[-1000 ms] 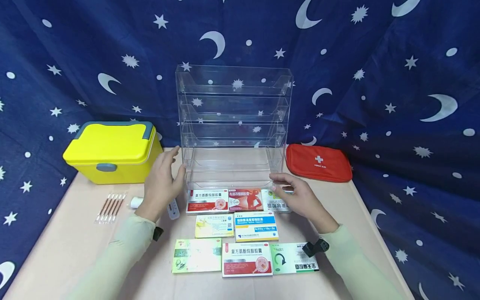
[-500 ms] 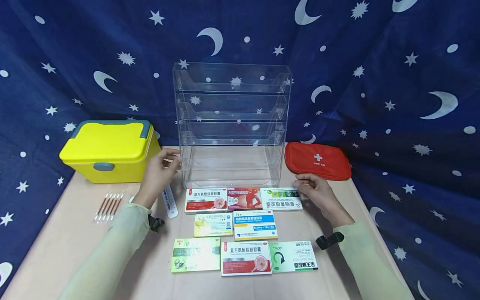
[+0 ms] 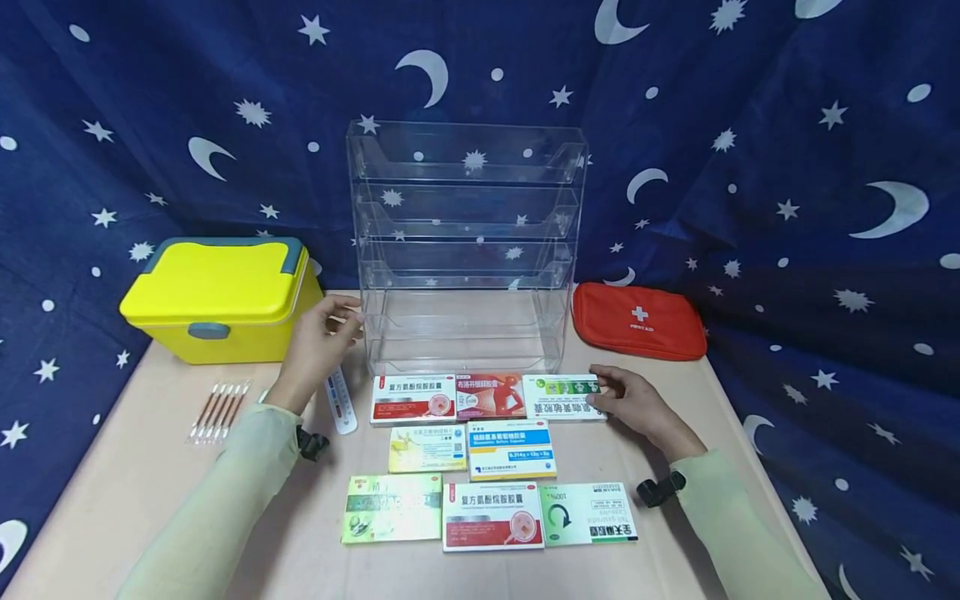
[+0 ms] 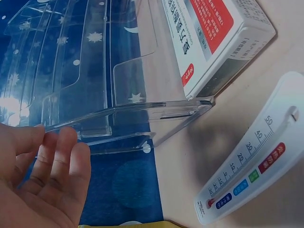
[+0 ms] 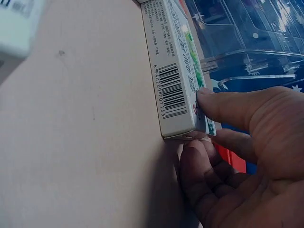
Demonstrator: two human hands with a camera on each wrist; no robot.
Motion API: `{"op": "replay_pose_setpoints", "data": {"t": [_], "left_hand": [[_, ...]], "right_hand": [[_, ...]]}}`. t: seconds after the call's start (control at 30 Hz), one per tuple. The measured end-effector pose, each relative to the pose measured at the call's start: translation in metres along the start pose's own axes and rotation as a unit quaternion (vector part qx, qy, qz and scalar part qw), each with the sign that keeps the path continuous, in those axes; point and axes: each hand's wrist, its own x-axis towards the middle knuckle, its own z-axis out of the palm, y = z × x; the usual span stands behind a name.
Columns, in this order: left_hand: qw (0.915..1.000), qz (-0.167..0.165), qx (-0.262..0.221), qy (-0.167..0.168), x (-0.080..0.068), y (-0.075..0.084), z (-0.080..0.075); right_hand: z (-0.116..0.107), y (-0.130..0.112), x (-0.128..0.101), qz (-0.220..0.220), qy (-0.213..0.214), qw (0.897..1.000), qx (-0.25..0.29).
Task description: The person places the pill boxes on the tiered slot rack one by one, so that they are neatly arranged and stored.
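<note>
The white box with green on it (image 3: 564,395) lies on the table, at the right end of the top row, just beside the red box (image 3: 491,395). Its words look upside down from where the person sits, and its long side with the bar code faces the person.

The right hand (image 3: 633,404) holds the end of this box. The thumb presses on top and the fingers curl at the end. A soft pinch seems best, because the card could bend. The box should stay flat and move slowly, or it may bump the red box and make the row crooked.

The clear rack (image 3: 465,275) stands right behind the row. The left hand (image 3: 315,346) pinches its left edge, thumb and fingers close together; how hard, I can't tell. A light hold there should be good, as a tug could tip the rack.

The left arm needs care too. The thermometer (image 3: 341,402) lies near that wrist, and the big yellow box (image 3: 217,283) is close by.
</note>
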Motion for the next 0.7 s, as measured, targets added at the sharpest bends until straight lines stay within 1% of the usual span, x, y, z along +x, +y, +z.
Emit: {"op": "replay_pose_setpoints", "data": {"t": [0.13, 0.27, 0.4, 0.5, 0.63, 0.7], "left_hand": [[1.0000, -0.007, 0.001, -0.002, 0.001, 0.000, 0.000], [1.0000, -0.007, -0.002, -0.003, 0.002, 0.000, 0.000], [1.0000, 0.004, 0.001, 0.002, 0.002, -0.001, -0.001], [0.9999, 0.009, 0.002, 0.004, 0.003, -0.001, -0.001], [0.9999, 0.012, -0.002, 0.002, 0.003, -0.003, 0.000], [0.9999, 0.017, -0.002, 0.001, 0.003, -0.004, 0.000]], "right_hand": [[0.000, -0.001, -0.003, -0.016, 0.001, 1.000, -0.012], [-0.003, 0.001, -0.008, -0.047, 0.016, 0.999, -0.008], [-0.004, 0.005, -0.012, -0.093, 0.038, 0.995, 0.019], [-0.004, 0.010, -0.016, -0.117, 0.053, 0.991, 0.041], [-0.004, 0.016, -0.023, -0.135, 0.066, 0.987, 0.052], [-0.004, 0.018, -0.027, -0.133, 0.069, 0.987, 0.059]]}}
